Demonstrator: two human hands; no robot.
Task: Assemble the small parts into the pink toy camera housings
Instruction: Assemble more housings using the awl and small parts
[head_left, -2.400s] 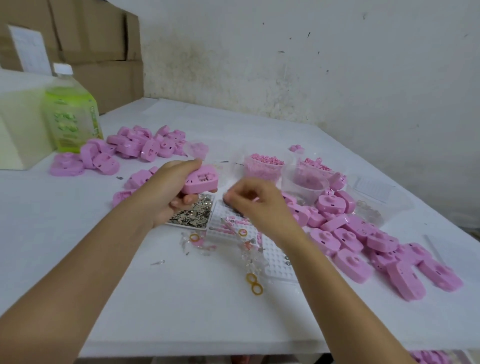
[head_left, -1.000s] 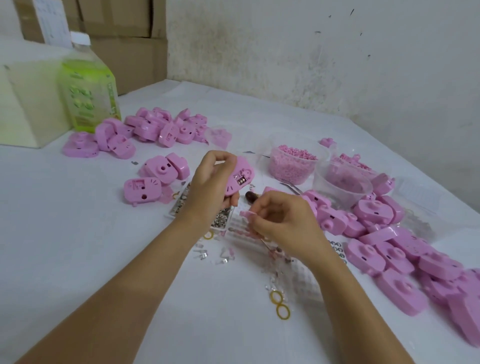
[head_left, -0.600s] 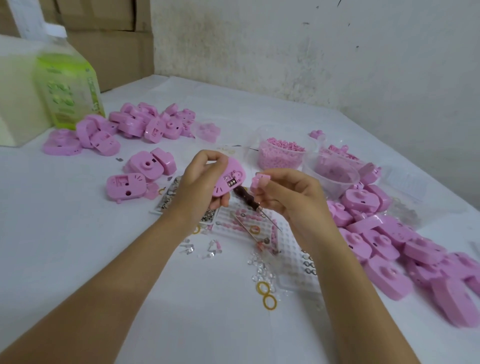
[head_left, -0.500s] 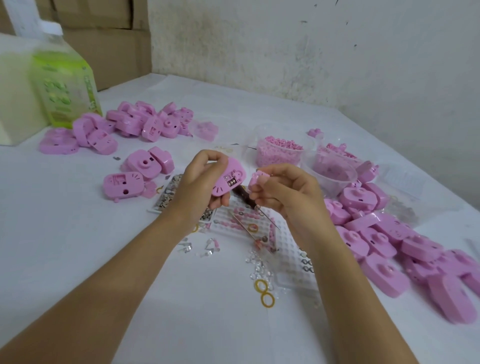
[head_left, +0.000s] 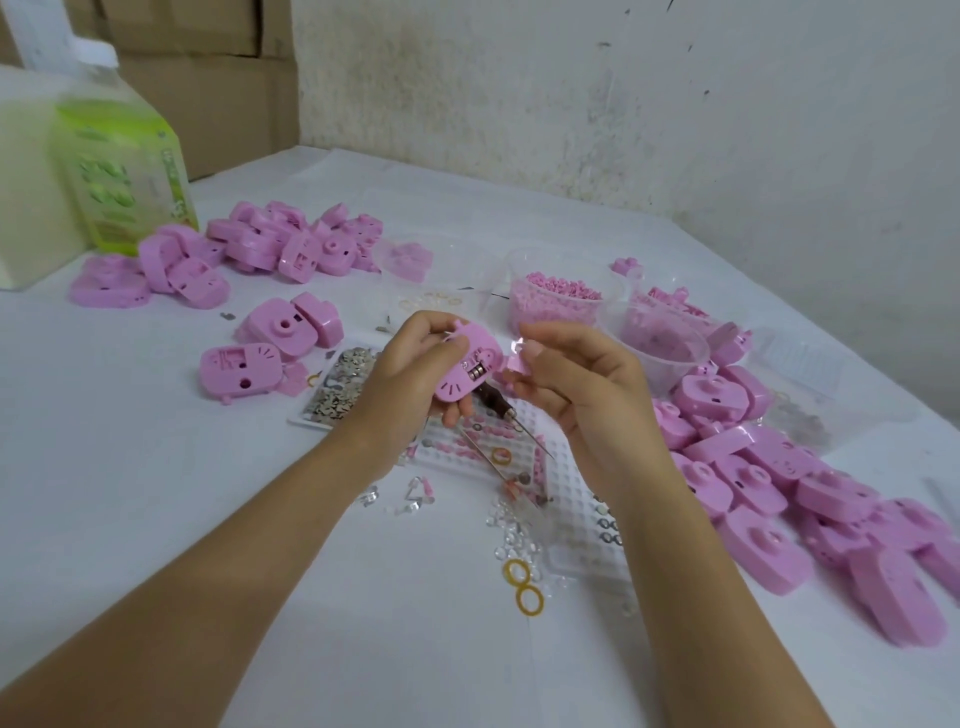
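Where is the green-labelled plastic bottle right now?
Head view, far left: the green-labelled plastic bottle stands behind the left pile of pink housings, before cardboard boxes.

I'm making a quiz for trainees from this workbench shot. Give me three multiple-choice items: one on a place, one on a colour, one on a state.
1. Where on the table does the green bottle stand? A near edge; B far right; C far left.
2. What colour are the two rings nearest the person? A yellow; B blue; C black.
3. What is the left hand doing? A lying flat; B gripping a pink housing; C lifting a tub.

Answers: 1 C, it stands at the far left by the wall; 2 A, both show yellow against the white cover; 3 B, its fingers curl round the pink housing.
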